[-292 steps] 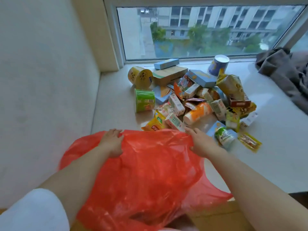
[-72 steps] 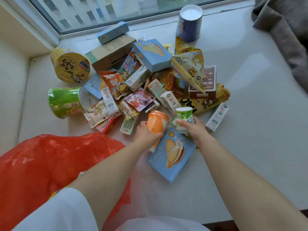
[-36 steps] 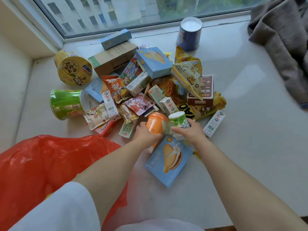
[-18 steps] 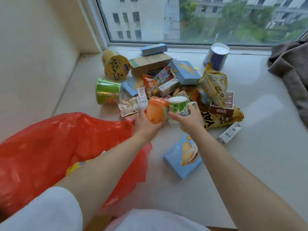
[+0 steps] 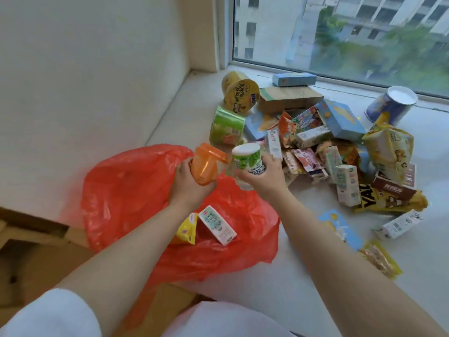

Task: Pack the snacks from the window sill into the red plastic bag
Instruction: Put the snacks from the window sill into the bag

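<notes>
The red plastic bag [image 5: 136, 186] lies open at the near left edge of the window sill [image 5: 303, 276]. Inside it rest a white drink carton [image 5: 217, 225] and a yellow packet [image 5: 187, 229]. My left hand [image 5: 188, 184] grips an orange bottle [image 5: 206, 166] over the bag's mouth. Right beside it my right hand [image 5: 263, 177] holds a green-and-white bottle [image 5: 248, 158], also above the bag. A heap of snacks [image 5: 323, 147] covers the sill to the right.
Green cup [image 5: 227, 126] and yellow cup [image 5: 240, 93] lie on their sides behind the bag. A blue cup [image 5: 391, 105] stands by the window. A blue biscuit box [image 5: 340, 229], a white carton [image 5: 398, 226] and a yellow packet [image 5: 379, 259] lie near my right arm. Wall at left.
Both hands lifted the two bottles out of the heap and carried them left, from over the sill to above the red bag's opening. My view swung left with them.
</notes>
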### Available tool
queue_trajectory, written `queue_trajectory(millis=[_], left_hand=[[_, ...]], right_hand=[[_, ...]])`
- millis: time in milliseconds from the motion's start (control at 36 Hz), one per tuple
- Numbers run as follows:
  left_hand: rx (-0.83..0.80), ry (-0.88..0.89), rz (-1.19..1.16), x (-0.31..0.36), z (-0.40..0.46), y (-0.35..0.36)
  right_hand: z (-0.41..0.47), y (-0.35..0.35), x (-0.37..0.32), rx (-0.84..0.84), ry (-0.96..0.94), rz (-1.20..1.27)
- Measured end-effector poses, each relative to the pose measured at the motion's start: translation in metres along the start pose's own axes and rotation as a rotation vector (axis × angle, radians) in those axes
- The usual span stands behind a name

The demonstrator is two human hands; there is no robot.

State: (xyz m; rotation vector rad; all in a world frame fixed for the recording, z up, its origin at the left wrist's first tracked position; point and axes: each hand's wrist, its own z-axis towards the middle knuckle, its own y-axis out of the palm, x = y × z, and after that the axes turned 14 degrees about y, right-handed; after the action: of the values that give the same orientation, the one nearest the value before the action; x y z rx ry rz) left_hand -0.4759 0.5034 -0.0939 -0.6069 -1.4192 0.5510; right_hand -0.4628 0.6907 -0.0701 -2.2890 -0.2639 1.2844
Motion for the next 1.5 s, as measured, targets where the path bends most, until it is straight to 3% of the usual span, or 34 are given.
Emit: queue_trajectory(millis=[222, 417, 639, 778, 972, 1028, 1139, 1278, 1389, 1500], left_hand=[[-0.297, -0.034, 0.376, -0.078, -0.026, -0.022], [-0.597, 0.147, 0.735, -0.124, -0.041, -0.022], [-0.645, 0.248, 0.771, -0.129, -0.037, -0.017], [-0.594, 0.291, 0.76, -0.13, -0.03, -0.014], [-0.536, 0.146, 0.599, -0.124, -0.021, -0.016], [-0.505, 0.192, 0.56, -0.119, -0.017, -0.014], [-0.432, 0.336, 0.435, -0.093, -0.007, 0.0], [-0.358, 0.465, 0.332, -0.041, 0.007, 0.027], [-0.321, 0.508, 0.282, 0.002, 0.018, 0.055], [-0.305, 0.505, 0.235, 0.046, 0.028, 0.087]], right_hand=[[0.004, 0.075, 0.041, -0.099, 0.133, -0.233], [-0.004, 0.107, 0.069, -0.072, 0.131, -0.514], [-0.01, 0.125, 0.064, -0.017, -0.008, -0.66], [-0.015, 0.129, 0.056, -0.003, -0.065, -0.549], [-0.021, 0.133, 0.047, -0.214, -0.194, -0.812], [-0.022, 0.131, 0.046, -0.236, -0.258, -0.875], [-0.02, 0.109, 0.043, -0.03, -0.384, -0.77], [-0.016, 0.059, 0.049, 0.421, -0.554, -0.514], [-0.014, 0.011, 0.063, 0.619, -0.442, -0.359], [-0.006, -0.034, 0.09, 0.623, -0.247, -0.346]])
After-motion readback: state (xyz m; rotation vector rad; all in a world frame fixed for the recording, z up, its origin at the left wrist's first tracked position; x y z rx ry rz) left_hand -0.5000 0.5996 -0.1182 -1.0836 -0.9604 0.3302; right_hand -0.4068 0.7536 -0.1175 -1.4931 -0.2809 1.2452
